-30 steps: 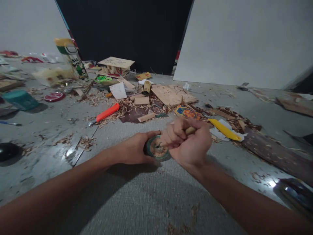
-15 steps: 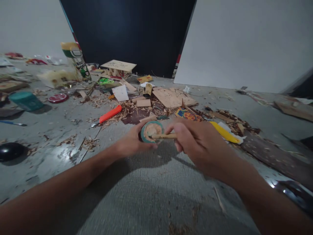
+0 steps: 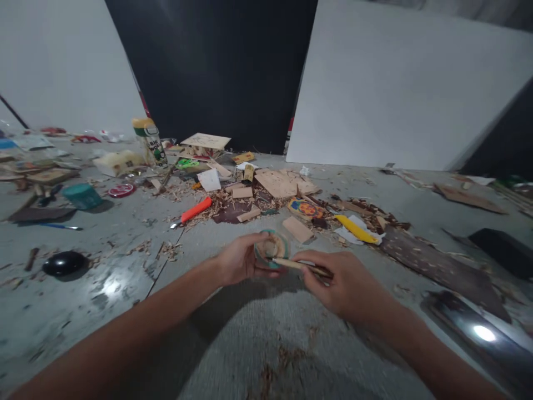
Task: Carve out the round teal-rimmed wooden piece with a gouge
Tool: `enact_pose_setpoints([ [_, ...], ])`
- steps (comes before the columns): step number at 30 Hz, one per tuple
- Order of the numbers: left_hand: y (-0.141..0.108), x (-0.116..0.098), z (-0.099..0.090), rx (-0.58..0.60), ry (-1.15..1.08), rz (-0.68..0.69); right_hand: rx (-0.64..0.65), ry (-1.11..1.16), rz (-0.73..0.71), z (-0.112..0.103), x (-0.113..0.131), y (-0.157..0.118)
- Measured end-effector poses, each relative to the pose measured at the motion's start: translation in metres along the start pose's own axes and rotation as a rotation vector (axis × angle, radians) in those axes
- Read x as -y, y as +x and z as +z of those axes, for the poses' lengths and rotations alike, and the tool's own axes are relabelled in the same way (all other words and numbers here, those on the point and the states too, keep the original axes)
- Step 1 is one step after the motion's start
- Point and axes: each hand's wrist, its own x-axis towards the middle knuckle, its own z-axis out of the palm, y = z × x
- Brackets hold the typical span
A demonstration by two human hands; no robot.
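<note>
My left hand (image 3: 239, 258) wraps its fingers and thumb round the side of a small round teal-rimmed container (image 3: 284, 244), which is tilted so its tan, rough inside faces me. My right hand (image 3: 343, 278) pinches a thin pale wooden stick (image 3: 291, 264). The stick's dark tip points left and meets the inside of the container near its lower edge. A second, darker length shows between the right fingers; motion blur hides what it is. Just beyond the container lies a flat tan wood piece (image 3: 297, 229).
Wood shavings and scraps cover the floor ahead, with an orange cutter (image 3: 195, 211), a yellow cutter (image 3: 357, 229) and a painted piece (image 3: 306, 209). Leftward are a teal block-like object (image 3: 82, 196), a black rounded object (image 3: 64, 263) and a paintbrush (image 3: 58, 226). A phone-like dark slab (image 3: 462, 325) lies right.
The view has shifted, so the scene sits lower. The container has turned and moved slightly nearer me, with the stick now slanting to its lower edge. Both hands keep their holds.
</note>
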Motion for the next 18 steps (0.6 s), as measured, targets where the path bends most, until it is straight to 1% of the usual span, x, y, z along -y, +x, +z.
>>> enact_pose_setpoints([
  [1, 0.004, 0.002, 0.001, 0.037, -0.004, -0.019, 0.021, 0.013, 0.027, 0.001, -0.003, 0.001],
  [3, 0.014, 0.002, 0.001, 0.076, -0.058, 0.030, 0.078, 0.030, 0.055, 0.000, -0.012, 0.008],
  [5, 0.026, 0.000, 0.000, 0.080, -0.090, 0.088, 0.119, 0.029, 0.052, -0.005, -0.022, 0.019],
  [7, 0.036, -0.001, -0.003, 0.075, -0.111, 0.125, 0.126, 0.010, 0.035, -0.011, -0.030, 0.030],
  [10, 0.045, 0.000, -0.009, 0.061, -0.156, 0.149, 0.135, -0.014, 0.033, -0.013, -0.038, 0.036],
  [12, 0.047, 0.003, -0.013, 0.052, -0.184, 0.138, 0.152, 0.000, 0.020, -0.007, -0.040, 0.033],
  [15, 0.049, 0.006, -0.018, 0.086, -0.249, 0.101, 0.161, 0.013, -0.035, 0.007, -0.041, 0.023],
  [18, 0.051, 0.006, -0.021, 0.121, -0.331, 0.099, 0.146, -0.080, -0.032, 0.019, -0.040, 0.015],
])
